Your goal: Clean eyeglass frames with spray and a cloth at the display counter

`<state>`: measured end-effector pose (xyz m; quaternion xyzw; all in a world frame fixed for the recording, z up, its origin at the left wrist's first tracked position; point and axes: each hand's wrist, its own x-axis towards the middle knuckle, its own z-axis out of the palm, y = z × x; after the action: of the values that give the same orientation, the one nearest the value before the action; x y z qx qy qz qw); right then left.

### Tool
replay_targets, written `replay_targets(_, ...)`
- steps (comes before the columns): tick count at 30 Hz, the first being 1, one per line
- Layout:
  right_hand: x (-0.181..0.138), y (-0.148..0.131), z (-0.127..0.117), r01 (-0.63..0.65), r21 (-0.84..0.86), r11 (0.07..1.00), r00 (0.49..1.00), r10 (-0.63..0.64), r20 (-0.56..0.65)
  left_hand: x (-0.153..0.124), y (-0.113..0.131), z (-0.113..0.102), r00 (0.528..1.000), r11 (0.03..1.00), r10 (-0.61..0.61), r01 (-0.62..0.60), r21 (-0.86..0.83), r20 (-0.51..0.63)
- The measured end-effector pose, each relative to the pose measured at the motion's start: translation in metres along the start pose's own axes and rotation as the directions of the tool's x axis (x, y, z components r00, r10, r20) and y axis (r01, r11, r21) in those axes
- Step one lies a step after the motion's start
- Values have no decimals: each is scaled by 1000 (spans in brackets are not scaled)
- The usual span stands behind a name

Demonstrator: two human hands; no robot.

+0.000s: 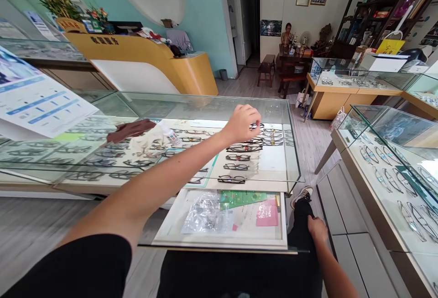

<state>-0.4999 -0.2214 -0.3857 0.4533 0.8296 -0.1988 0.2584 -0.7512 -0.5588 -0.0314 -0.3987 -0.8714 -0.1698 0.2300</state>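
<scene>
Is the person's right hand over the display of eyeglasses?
No, the right hand rests on a black-trousered leg; the left hand is over the eyeglasses.

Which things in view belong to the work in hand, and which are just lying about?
Likely part of the work:
eyeglasses in rows near the left hand
display case holding them

Likely just lying about:
clear plastic, green sheet and pink paper, all in the drawer
</scene>
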Motion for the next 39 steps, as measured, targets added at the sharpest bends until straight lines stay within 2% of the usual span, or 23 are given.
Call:
replay_targets(3,0,0,1,-3,1,1000,1000,3,1,-24,59,-8,991,944,134,-125,-307,7)
replay_targets(6,0,0,1,-2,0,1000,1000,2,6,-61,113,-9,963,780,252,-141,-609,100)
replay_targets(9,-1,0,2,-1,-5,1000,1000,1,6,-97,145,4,928,590,278,40,-807,249)
replay_targets(11,-1,0,3,-1,-11,1000,1000,1,5,-115,150,22,889,510,262,203,-836,376)
replay_targets(13,-1,0,4,-2,-17,1000,1000,2,1,-127,143,48,839,526,246,304,-794,485)
replay_targets(14,-1,0,4,-3,-20,1000,1000,3,0,-130,135,62,823,576,228,317,-754,520)
replay_targets(16,-1,0,4,-7,-26,1000,1000,7,-2,-130,113,94,816,732,166,275,-623,554)
replay_targets(18,-1,1,3,-4,-30,1000,1000,4,0,-121,86,125,836,881,30,237,-409,549)
replay_targets(21,-1,1,2,9,-34,999,1000,-9,3,-97,43,165,869,922,-112,271,-276,481)
replay_targets(25,-1,1,-1,22,-45,999,1000,-22,1,-64,-2,204,886,926,-281,351,-140,368)
replay_targets(28,1,1,-2,30,-57,998,1000,-30,-3,-45,-22,226,886,921,-339,381,-81,315)
replay_targets(31,4,1,-3,34,-67,997,999,-34,-3,-29,-34,241,884,924,-341,377,-57,321)
replay_targets(39,11,2,-2,25,-76,997,1000,-25,-6,-4,-45,257,866,935,-311,352,-35,392)
